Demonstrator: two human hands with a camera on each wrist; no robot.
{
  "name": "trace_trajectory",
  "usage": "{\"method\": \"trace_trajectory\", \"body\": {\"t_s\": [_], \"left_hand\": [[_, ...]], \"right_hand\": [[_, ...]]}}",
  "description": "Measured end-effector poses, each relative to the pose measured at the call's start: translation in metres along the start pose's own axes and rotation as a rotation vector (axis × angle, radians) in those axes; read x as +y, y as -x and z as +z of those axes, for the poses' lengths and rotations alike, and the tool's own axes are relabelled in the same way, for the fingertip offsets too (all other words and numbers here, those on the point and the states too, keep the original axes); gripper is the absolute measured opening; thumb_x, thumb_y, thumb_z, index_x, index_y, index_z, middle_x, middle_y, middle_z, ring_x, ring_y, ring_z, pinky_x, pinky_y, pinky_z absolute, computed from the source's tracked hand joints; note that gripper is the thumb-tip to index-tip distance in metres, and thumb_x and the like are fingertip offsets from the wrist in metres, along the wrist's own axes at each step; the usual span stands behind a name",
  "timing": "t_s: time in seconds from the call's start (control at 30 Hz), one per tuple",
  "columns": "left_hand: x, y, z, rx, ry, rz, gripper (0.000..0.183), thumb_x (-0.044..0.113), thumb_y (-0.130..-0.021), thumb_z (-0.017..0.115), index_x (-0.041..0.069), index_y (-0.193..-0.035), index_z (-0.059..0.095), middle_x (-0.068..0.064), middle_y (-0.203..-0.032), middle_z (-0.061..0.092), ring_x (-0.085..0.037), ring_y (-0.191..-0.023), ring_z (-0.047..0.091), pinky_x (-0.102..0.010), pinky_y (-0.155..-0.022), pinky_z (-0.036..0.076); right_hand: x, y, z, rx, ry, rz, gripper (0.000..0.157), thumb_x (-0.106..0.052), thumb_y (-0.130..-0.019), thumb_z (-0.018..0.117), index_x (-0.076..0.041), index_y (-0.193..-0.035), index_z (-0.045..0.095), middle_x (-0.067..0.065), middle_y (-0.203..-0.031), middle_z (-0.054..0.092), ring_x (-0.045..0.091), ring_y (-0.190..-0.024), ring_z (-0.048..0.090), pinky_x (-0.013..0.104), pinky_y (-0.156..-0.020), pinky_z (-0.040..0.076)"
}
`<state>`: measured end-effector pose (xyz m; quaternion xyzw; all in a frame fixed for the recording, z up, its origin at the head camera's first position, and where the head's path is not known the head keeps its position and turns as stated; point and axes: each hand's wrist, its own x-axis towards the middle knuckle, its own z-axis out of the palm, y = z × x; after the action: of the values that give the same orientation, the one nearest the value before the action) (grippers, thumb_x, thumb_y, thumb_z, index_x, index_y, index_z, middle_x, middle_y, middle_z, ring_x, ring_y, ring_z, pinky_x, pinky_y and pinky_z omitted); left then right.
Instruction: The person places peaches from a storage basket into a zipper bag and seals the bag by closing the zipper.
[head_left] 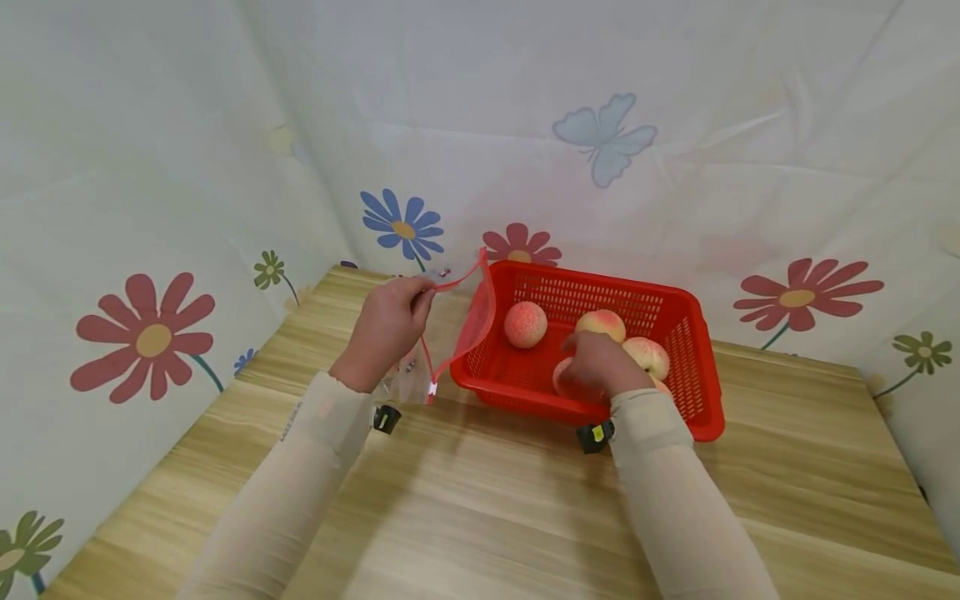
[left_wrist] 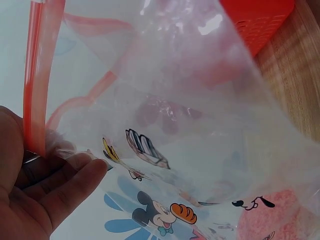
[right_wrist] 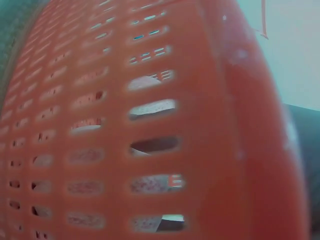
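Observation:
My left hand (head_left: pixel 390 329) pinches the rim of a clear zip bag (head_left: pixel 442 317) with a red zipper edge, and the bag's mouth gapes toward the basket. In the left wrist view, cartoon prints cover the film, and a pink peach (left_wrist: pixel 267 217) shows through it low in the bag. My right hand (head_left: pixel 600 362) reaches down into the red basket (head_left: pixel 540 406), its fingers curled on a peach (head_left: pixel 566 382). Other peaches lie around it: one (head_left: pixel 525 325) alone at the left, others (head_left: pixel 600 323) behind and beside the hand. The basket wall blocks that hand in the right wrist view.
The basket stands on a wooden table (head_left: pixel 480 517) near its back edge. A white curtain (head_left: pixel 465 125) printed with flowers and a butterfly hangs behind and at the sides. Dark wrist cameras (head_left: pixel 595 436) sit under both wrists, the right one close to the basket's front rim.

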<state>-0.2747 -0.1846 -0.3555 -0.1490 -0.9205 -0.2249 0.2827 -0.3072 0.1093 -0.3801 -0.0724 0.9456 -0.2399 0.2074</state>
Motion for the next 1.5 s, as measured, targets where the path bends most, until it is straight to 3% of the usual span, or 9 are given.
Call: {"method": "trace_trajectory", "body": {"t_s": [0.17,0.4,0.57,0.93,1.5], "left_hand": [[0.0,0.0,0.0,-0.009,-0.003,-0.007,0.017,0.012,-0.095,0.059,0.001,-0.102,0.071,-0.011,-0.084,0.07,-0.025,-0.072,0.061,-0.038,-0.072,0.056],[0.001,-0.001,-0.003,-0.009,0.006,-0.008,0.018,0.013,-0.096,0.058,0.001,-0.102,0.071,-0.011,-0.085,0.071,-0.025,-0.073,0.063,-0.038,-0.074,0.057],[0.001,-0.001,-0.002,-0.009,0.003,-0.004,0.018,0.013,-0.096,0.058,0.001,-0.102,0.071,-0.011,-0.084,0.071,-0.025,-0.073,0.062,-0.038,-0.073,0.056],[0.0,-0.001,-0.002,-0.018,0.002,-0.027,0.02,0.014,-0.096,0.058,0.001,-0.104,0.071,-0.012,-0.087,0.071,-0.025,-0.074,0.064,-0.039,-0.076,0.058],[0.0,0.0,-0.002,-0.028,0.008,-0.024,0.02,0.015,-0.096,0.058,0.002,-0.104,0.071,-0.011,-0.088,0.071,-0.025,-0.075,0.063,-0.039,-0.076,0.058]], "right_hand": [[0.004,0.0,0.003,-0.004,0.009,-0.006,0.064,-0.017,-0.075,0.076,-0.014,-0.136,0.056,0.011,-0.13,0.061,0.029,-0.097,0.054,0.035,-0.074,0.049],[0.005,-0.001,0.003,-0.016,-0.033,0.017,0.063,-0.017,-0.077,0.077,-0.013,-0.136,0.056,0.011,-0.13,0.06,0.029,-0.102,0.053,0.04,-0.085,0.048],[0.006,-0.002,0.003,-0.007,-0.007,-0.01,0.062,-0.016,-0.077,0.076,-0.011,-0.135,0.057,0.011,-0.131,0.061,0.028,-0.102,0.054,0.041,-0.087,0.048],[0.004,0.001,0.002,0.029,-0.005,-0.029,0.059,-0.018,-0.074,0.077,-0.013,-0.13,0.061,0.008,-0.118,0.066,0.027,-0.094,0.058,0.035,-0.076,0.052],[-0.007,0.006,-0.004,0.123,0.013,-0.16,0.054,-0.017,-0.079,0.075,-0.007,-0.13,0.06,0.012,-0.12,0.067,0.028,-0.096,0.056,0.041,-0.087,0.053]]}}
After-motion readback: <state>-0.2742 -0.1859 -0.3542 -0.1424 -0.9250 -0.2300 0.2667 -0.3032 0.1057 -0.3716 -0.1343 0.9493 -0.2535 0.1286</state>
